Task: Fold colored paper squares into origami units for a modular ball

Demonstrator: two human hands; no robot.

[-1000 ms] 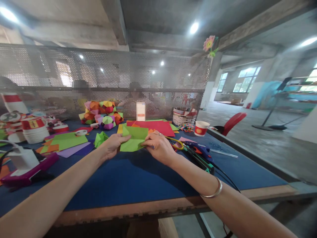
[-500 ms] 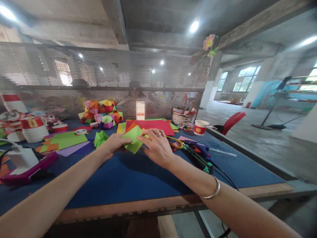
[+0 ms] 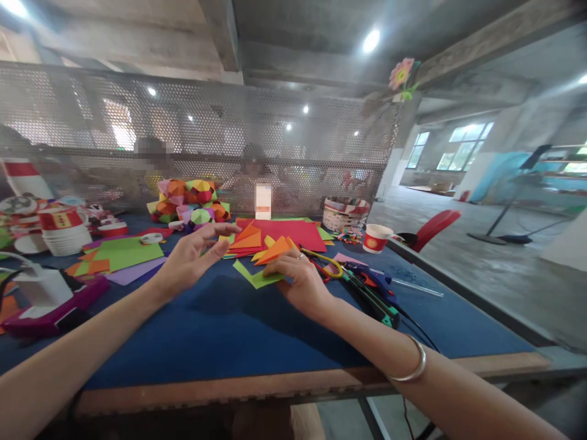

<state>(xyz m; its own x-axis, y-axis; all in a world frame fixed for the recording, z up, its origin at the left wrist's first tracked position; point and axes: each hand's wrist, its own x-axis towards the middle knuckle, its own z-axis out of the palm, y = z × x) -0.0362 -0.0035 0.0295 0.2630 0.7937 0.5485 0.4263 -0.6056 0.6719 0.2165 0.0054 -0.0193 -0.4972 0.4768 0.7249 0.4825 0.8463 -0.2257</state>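
A folded green paper piece (image 3: 257,278) is in my right hand (image 3: 300,278), pinched at its right end above the blue table mat (image 3: 215,342). My left hand (image 3: 190,256) is apart from it on the left, fingers stretched out, holding nothing. Just behind my right hand lie folded orange paper pieces (image 3: 277,249) with some yellow ones. Further back, another orange folded piece (image 3: 247,235) rests on a stack of red paper (image 3: 293,235).
Yellow-handled scissors (image 3: 332,266), a green-black cutter (image 3: 371,299) and a blue glue gun (image 3: 378,281) lie at right. A paper cup (image 3: 376,238) and basket (image 3: 345,212) stand behind. Paper balls (image 3: 190,201), paper sheets (image 3: 131,253) and a purple power strip (image 3: 55,315) are at left.
My left hand has let go of the green paper and moved left, its fingers spreading. My right hand keeps the paper, now turned so its fold shows as a V.
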